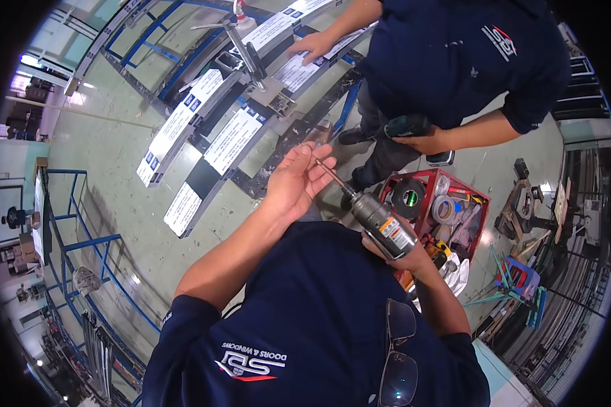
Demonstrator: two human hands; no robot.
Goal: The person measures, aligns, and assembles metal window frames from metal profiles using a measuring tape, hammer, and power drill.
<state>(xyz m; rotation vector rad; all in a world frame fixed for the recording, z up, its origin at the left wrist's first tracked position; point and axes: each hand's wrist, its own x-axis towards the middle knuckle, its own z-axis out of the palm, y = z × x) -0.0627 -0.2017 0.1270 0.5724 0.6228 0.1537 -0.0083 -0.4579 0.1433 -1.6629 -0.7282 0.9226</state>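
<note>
A: So what's going on with the hands?

B: Right hand (404, 254) is wrapped tight around a drill (381, 222), held out over the chest. Left hand (295, 182) pinches the drill bit (327, 172) at its tip with the fingers.

A: Anything nearby?

B: A red toolbox (431, 203) with tape rolls sits on the floor just right of the drill. A co-worker's hand (424, 141) holds another drill (406, 125) beyond it.
</note>
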